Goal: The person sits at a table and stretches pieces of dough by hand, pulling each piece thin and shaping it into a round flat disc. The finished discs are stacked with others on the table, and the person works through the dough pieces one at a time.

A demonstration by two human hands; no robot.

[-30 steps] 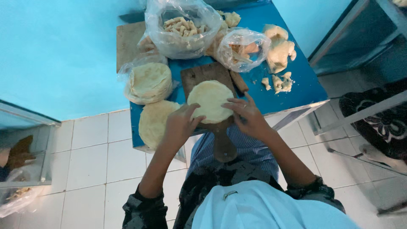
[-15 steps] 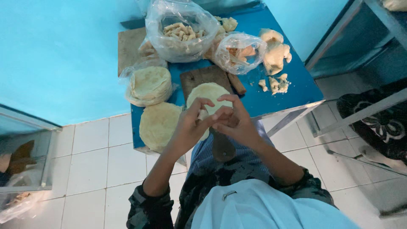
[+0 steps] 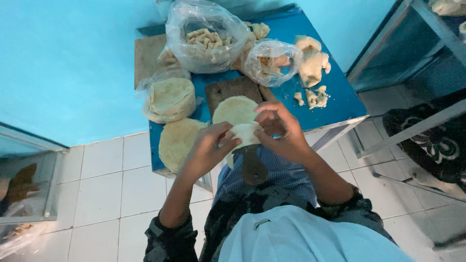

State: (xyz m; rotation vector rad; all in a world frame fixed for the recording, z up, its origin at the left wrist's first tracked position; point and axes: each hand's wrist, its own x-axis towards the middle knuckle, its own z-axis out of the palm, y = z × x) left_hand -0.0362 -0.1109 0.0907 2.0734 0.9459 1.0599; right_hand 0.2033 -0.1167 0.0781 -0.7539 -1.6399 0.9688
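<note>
My left hand [image 3: 208, 148] and my right hand [image 3: 280, 130] meet above the near edge of a small blue table [image 3: 340, 99], both gripping one pale flat dough round [image 3: 244, 135] that is folded between the fingers. Just beyond the hands, a stack of flat dough rounds [image 3: 235, 109] lies on a dark wooden board [image 3: 228, 89] whose handle points toward me. Another pile of rounds [image 3: 177, 139] lies on the table by my left hand.
A bagged stack of rounds [image 3: 170, 98] sits at the table's left. Two clear plastic bags, one of pale sticks [image 3: 204, 39], one smaller [image 3: 273, 62], stand at the back. Dough lumps [image 3: 313, 65] lie right. A metal rack [image 3: 412, 73] stands right, a glass case [image 3: 29, 179] left.
The hands lifted one round off the stack on the board, drew it toward me and folded it between the fingers. The camera view shifted slightly.
</note>
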